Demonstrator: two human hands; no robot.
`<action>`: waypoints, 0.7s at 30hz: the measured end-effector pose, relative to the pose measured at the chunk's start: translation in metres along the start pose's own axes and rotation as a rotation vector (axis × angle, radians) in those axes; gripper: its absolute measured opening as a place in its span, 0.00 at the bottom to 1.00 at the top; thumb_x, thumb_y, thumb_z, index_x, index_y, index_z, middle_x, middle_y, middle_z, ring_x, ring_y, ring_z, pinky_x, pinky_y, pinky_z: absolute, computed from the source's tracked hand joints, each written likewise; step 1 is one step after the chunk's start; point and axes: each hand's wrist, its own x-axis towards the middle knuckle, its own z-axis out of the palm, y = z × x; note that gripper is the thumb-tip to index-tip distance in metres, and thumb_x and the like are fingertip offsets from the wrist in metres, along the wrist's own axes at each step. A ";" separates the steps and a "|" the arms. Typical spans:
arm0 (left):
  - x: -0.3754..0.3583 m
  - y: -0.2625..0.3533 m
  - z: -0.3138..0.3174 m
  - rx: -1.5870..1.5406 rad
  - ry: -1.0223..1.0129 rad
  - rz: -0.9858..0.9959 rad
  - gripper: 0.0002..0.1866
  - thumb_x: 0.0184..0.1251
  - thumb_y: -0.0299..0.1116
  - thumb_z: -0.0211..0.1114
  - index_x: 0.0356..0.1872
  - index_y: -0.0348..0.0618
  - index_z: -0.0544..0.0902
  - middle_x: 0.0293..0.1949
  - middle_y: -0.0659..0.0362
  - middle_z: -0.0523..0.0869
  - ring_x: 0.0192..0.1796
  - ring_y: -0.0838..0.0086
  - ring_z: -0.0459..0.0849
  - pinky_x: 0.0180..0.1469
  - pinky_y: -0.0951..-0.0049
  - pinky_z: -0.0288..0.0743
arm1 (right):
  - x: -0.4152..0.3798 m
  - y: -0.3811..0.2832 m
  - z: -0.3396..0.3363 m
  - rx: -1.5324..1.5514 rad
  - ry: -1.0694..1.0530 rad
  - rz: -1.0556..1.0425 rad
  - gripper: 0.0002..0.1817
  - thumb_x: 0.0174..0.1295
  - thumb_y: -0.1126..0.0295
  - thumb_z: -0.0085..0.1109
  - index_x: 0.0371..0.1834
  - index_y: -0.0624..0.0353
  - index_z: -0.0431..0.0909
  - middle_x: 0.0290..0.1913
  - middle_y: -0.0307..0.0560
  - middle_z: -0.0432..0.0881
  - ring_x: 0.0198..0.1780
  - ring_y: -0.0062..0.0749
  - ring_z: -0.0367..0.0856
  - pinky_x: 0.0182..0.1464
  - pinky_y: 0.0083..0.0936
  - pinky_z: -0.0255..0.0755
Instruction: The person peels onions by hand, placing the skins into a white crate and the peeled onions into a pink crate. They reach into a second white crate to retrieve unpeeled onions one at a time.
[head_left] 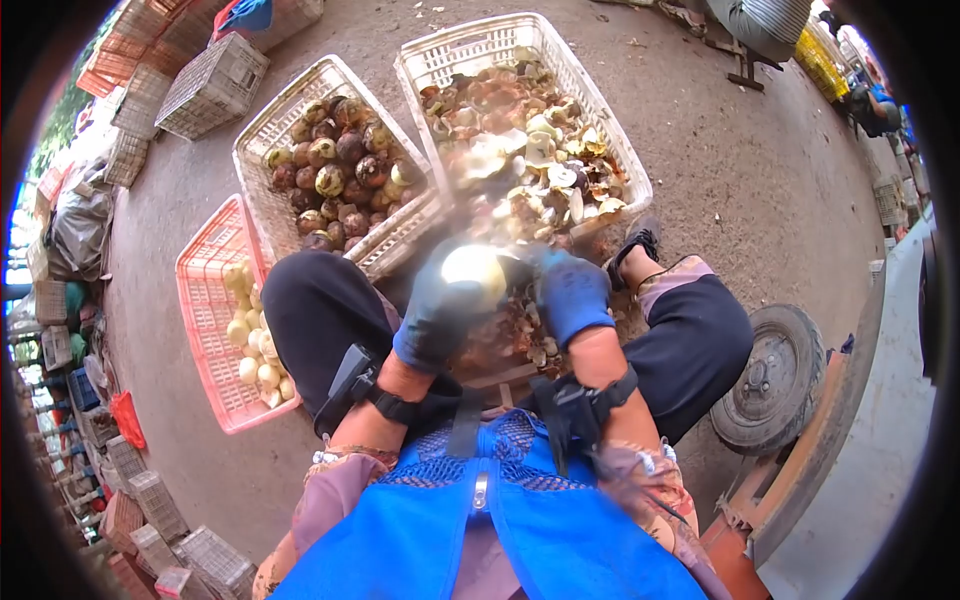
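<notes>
My left hand (432, 312), in a dark blue glove, is closed around a pale, round, peeled onion-like bulb (474, 276), held between my knees. Close on its right, my gloved right hand (577, 293) has its fingers curled in beside the bulb. A small dark shape shows between the two hands, too blurred to name. Beyond my hands, a white crate (622, 140) is piled with peels and scraps (540, 150). Unpeeled brown and purple bulbs (345, 165) fill another white crate (262, 178). Peeled bulbs (262, 345) lie in a pink crate (205, 330) by my left knee.
More scraps (505, 335) lie below my hands. A wheel (768, 380) and a grey metal panel (850, 430) stand at the right. Stacked crates (212, 85) line the left side. Another person's leg (765, 28) shows at the top right.
</notes>
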 end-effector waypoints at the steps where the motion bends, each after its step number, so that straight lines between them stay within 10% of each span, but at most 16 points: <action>1: -0.004 0.017 0.001 -0.182 -0.029 -0.098 0.30 0.65 0.41 0.63 0.66 0.42 0.70 0.53 0.55 0.80 0.50 0.69 0.83 0.48 0.70 0.82 | 0.002 0.015 0.013 0.260 0.218 -0.069 0.10 0.68 0.66 0.52 0.49 0.54 0.77 0.33 0.51 0.83 0.33 0.46 0.85 0.34 0.39 0.75; 3: -0.007 0.018 0.005 -0.373 -0.048 -0.196 0.30 0.66 0.41 0.63 0.67 0.42 0.69 0.56 0.54 0.80 0.53 0.69 0.82 0.51 0.70 0.81 | 0.001 0.021 0.010 0.790 0.332 -0.012 0.10 0.71 0.66 0.50 0.40 0.58 0.80 0.30 0.53 0.83 0.33 0.47 0.85 0.33 0.37 0.75; 5: -0.006 0.004 0.008 -1.018 -0.066 -0.192 0.30 0.70 0.42 0.60 0.70 0.43 0.67 0.62 0.52 0.76 0.61 0.68 0.78 0.57 0.68 0.78 | -0.011 0.011 -0.008 0.828 0.357 -0.108 0.10 0.71 0.67 0.50 0.41 0.57 0.81 0.30 0.53 0.83 0.32 0.48 0.85 0.33 0.36 0.75; 9: -0.003 0.030 0.007 -1.287 0.068 -0.442 0.17 0.75 0.36 0.57 0.59 0.41 0.74 0.51 0.59 0.81 0.52 0.73 0.79 0.59 0.69 0.75 | -0.016 -0.002 -0.009 0.680 0.397 -0.367 0.11 0.67 0.69 0.55 0.50 0.53 0.80 0.34 0.53 0.84 0.32 0.50 0.84 0.33 0.39 0.75; 11: -0.002 0.025 0.010 0.319 0.094 0.511 0.18 0.80 0.42 0.51 0.58 0.40 0.74 0.49 0.60 0.80 0.51 0.73 0.79 0.58 0.70 0.75 | -0.018 -0.002 -0.011 0.551 0.339 -0.391 0.12 0.66 0.69 0.56 0.52 0.52 0.79 0.36 0.53 0.84 0.33 0.50 0.84 0.33 0.41 0.75; 12: -0.003 0.026 0.012 0.319 0.094 0.512 0.18 0.80 0.42 0.51 0.58 0.40 0.74 0.49 0.60 0.80 0.51 0.73 0.79 0.58 0.70 0.75 | -0.017 -0.001 -0.012 0.490 0.316 -0.402 0.15 0.64 0.69 0.57 0.54 0.50 0.78 0.37 0.53 0.84 0.34 0.50 0.84 0.34 0.42 0.75; 14: -0.004 0.041 0.013 -1.209 0.067 -0.198 0.17 0.79 0.42 0.53 0.56 0.40 0.74 0.45 0.60 0.80 0.48 0.73 0.80 0.57 0.71 0.75 | -0.015 0.000 -0.013 0.429 0.295 -0.413 0.19 0.61 0.69 0.59 0.56 0.49 0.77 0.38 0.53 0.84 0.35 0.50 0.84 0.34 0.43 0.75; 18: -0.004 0.046 0.014 -1.228 0.042 -0.081 0.14 0.71 0.33 0.62 0.53 0.39 0.74 0.45 0.59 0.80 0.47 0.73 0.80 0.56 0.73 0.75 | -0.013 0.002 -0.007 0.321 0.305 -0.428 0.24 0.55 0.70 0.61 0.58 0.48 0.75 0.37 0.50 0.82 0.35 0.48 0.83 0.35 0.41 0.75; 20: -0.002 0.046 0.013 -0.077 0.114 0.179 0.18 0.62 0.23 0.67 0.52 0.38 0.74 0.44 0.59 0.81 0.46 0.73 0.80 0.54 0.74 0.75 | -0.012 0.004 -0.004 0.309 0.326 -0.446 0.26 0.53 0.71 0.61 0.59 0.48 0.75 0.36 0.50 0.82 0.35 0.47 0.82 0.35 0.41 0.75; 21: 0.000 0.041 0.014 -0.077 0.115 0.180 0.18 0.62 0.23 0.67 0.52 0.38 0.74 0.44 0.59 0.81 0.46 0.73 0.80 0.54 0.74 0.75 | -0.012 0.004 -0.002 0.268 0.305 -0.452 0.25 0.54 0.70 0.60 0.59 0.49 0.75 0.37 0.49 0.82 0.35 0.46 0.83 0.35 0.41 0.75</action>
